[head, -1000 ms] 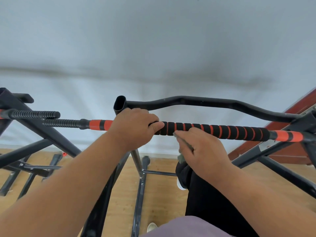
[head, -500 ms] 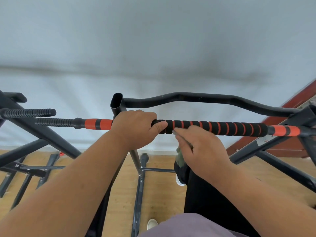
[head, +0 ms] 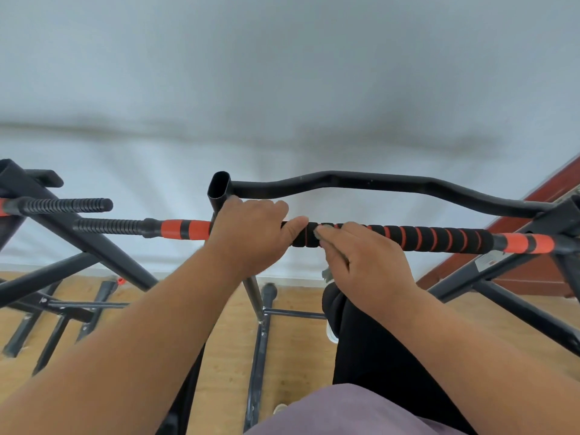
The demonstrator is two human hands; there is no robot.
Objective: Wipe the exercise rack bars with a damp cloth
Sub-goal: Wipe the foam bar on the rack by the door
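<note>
A horizontal rack bar with black foam and orange spiral stripes (head: 439,238) runs across the middle of the view, with orange bands at both ends. My left hand (head: 251,233) grips this bar near its left end, thumb lying along the foam. Just to its right, my right hand (head: 367,259) holds a small grey-green cloth (head: 328,273) against the bar; only scraps of cloth show at the fingertips and below the palm. A bent black bar (head: 376,182) runs behind.
An open black tube end (head: 219,188) stands behind my left hand. Ribbed black grips (head: 66,205) and slanted frame legs (head: 103,255) stand at the left, more legs at the right. A wooden floor (head: 226,350) and a white wall lie beyond. My black-trousered leg is below.
My right hand with the cloth has slid left along the striped bar, closing up to my left thumb. My left hand keeps its grip in the same place.
</note>
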